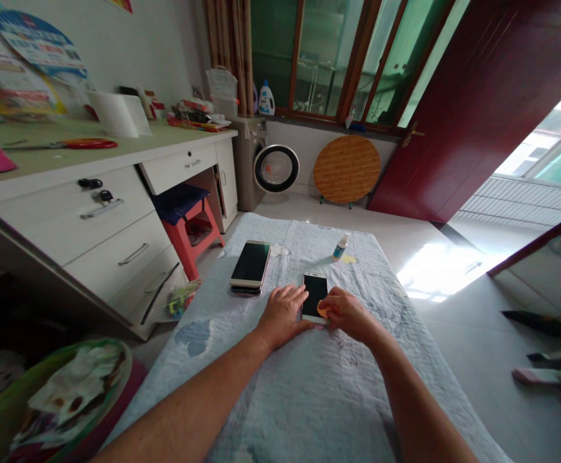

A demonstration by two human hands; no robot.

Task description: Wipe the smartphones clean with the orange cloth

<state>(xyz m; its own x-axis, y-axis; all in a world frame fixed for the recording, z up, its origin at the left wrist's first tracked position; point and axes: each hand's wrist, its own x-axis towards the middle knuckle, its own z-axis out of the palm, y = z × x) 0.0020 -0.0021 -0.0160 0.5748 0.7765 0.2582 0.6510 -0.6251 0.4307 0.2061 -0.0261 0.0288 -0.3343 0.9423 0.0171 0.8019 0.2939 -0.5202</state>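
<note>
Worktop (405, 360), draped in soft, puckered pale-blue cloth (290, 399) with grey and yellow patches, carries a thin phone (315, 292), light-framed and glossy black across its screen, lying flat near the middle. The left hand (283, 315) has its grip open, fingers laid over the phone's left side and thumb by its lower edge. The right hand (350, 315) has its grip closed in a pinch on a small orange piece (322, 310) held against the screen; fingers cover much of it, so its material is hard to make out.

Further left sits a stack of phones (250, 265), flat rounded rectangles. A small bottle (340, 247) with a whitish top stands upright beyond the right hand.

At lower left, a rounded bin (129, 363) holds crumpled, stained paper (75, 386). Clear plastic boxes (222, 87) are stacked by the curtain (231, 38). A red plastic stool (191, 238) stands close to the worktop's far left side; past the far edge are a washing machine's open round door (276, 168) and a round, wood-grained board (346, 168).
</note>
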